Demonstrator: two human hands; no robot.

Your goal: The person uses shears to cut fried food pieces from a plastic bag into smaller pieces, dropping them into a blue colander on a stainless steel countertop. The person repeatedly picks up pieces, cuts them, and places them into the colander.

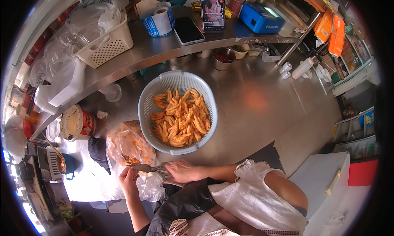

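Kitchen scissors [147, 167] are held in my right hand [181, 171], with their blades pointing left towards my left hand. My left hand [128, 178] has its fingertips pinched together at the blade tips, on a small piece that is mostly hidden, perhaps a chicken foot. Just beyond the hands lies a clear plastic bag [130, 137] with orange-brown chicken feet inside. Behind it and to the right, a grey plastic colander [212, 94] holds a heap of fried-looking chicken feet [181, 119].
Left of the bag are a dark cloth [98, 151] and a white tub [72, 122]. A raised steel shelf [144, 56] crosses the back, bearing a perforated basket [107, 49], a label roll [158, 20], two phones [189, 31] and a blue device [260, 19]. Beneath it stands a steel pot [222, 63].
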